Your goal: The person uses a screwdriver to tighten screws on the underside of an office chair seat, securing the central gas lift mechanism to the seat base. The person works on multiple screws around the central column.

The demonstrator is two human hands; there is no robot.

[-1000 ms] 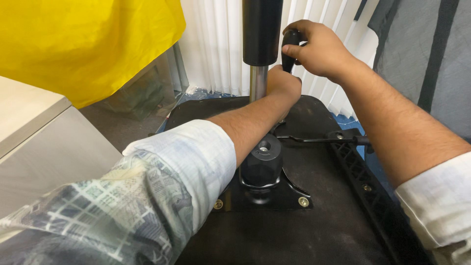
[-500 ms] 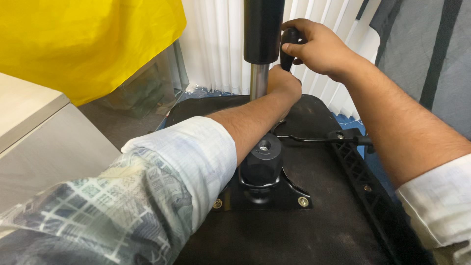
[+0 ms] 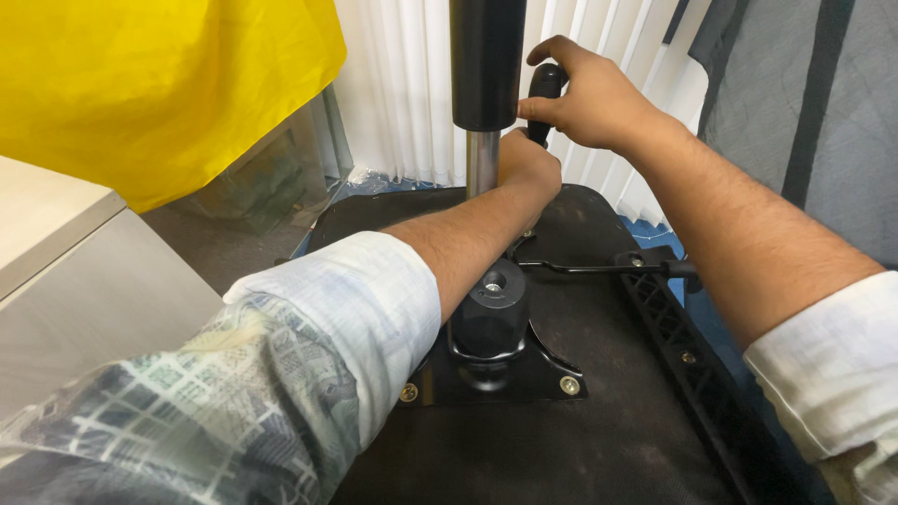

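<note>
Since the earlier frame my right hand (image 3: 585, 103) has barely shifted on the black handle (image 3: 544, 98); the handle reads a touch more upright now, and the left hand (image 3: 526, 166) has stayed at the foot of the column.

The largest thing in front of me is the upturned office chair seat (image 3: 580, 440), its black underside facing up. On it sits the black mounting plate (image 3: 505, 379), already fixed with brass-coloured screws at its corners, and the round mechanism housing (image 3: 493, 313) rises from the plate. A thin lever rod (image 3: 599, 269) runs off to the right. The gas-lift column (image 3: 486, 84), black sleeve over a chrome shaft, stands upright at the far edge of the seat. I judge the plate work done and the column end the part in hand.

My right fingers are wrapped tight round the handle. My left hand is curled against the chrome shaft; whether it grips it I cannot tell.

No packages or labels show; a yellow sheet (image 3: 159, 84) hangs upper left over a pale cabinet (image 3: 65, 281).
</note>
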